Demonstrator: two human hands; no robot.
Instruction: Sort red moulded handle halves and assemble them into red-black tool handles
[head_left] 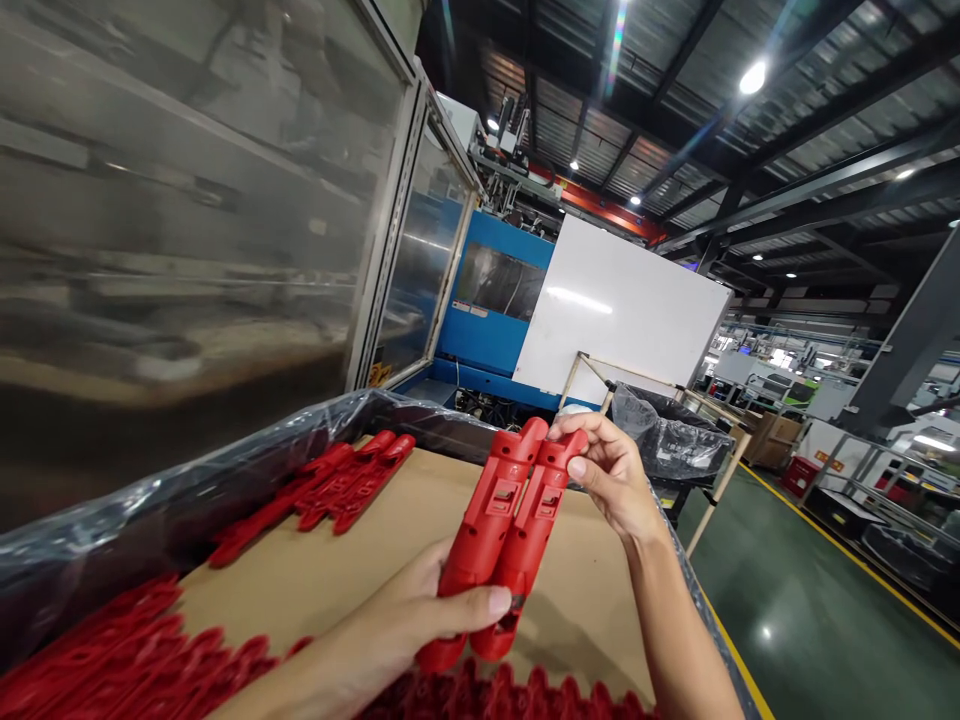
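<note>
Parts point(491, 515), red and paired side by side, are held up at a slant over a cardboard sheet point(607, 580) in a plastic-lined bin point(195, 490). The lower end is gripped by the left hand point(442, 605), thumb wrapped across the front — and the upper end is pinched by the right hand point(611, 478), fingers curled in. More red pieces point(360, 487) are seen along the bin's left side and near edge.

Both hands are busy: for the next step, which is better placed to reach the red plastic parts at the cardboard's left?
Probably the left hand, nearer those red plastic parts; the right hand is beyond the held red casings, gripping an upper end.
</note>
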